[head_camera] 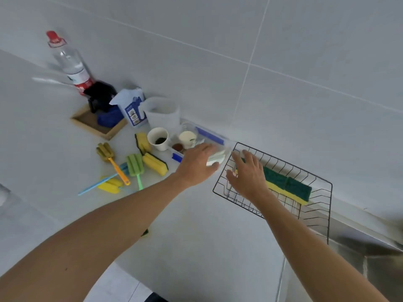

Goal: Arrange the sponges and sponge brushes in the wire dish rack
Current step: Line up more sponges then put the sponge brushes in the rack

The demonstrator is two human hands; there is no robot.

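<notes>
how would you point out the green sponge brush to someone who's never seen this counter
Start at the wooden tray by the wall. Nearer the camera lies a cluster of brushes; the green brush is the only all-green one, between the orange-handled brush and a yellow sponge.

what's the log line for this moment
left hand on clear box | right hand over rack | sponges inside

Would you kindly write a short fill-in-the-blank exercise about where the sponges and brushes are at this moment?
1. The green-and-yellow sponges lie inside the wire ____.
2. The sponge brush with the orange handle lies on the ____.
3. The right hand is spread over the dish rack, while the ____ hand reaches toward the clear container.

Missing words: dish rack; counter; left
</notes>
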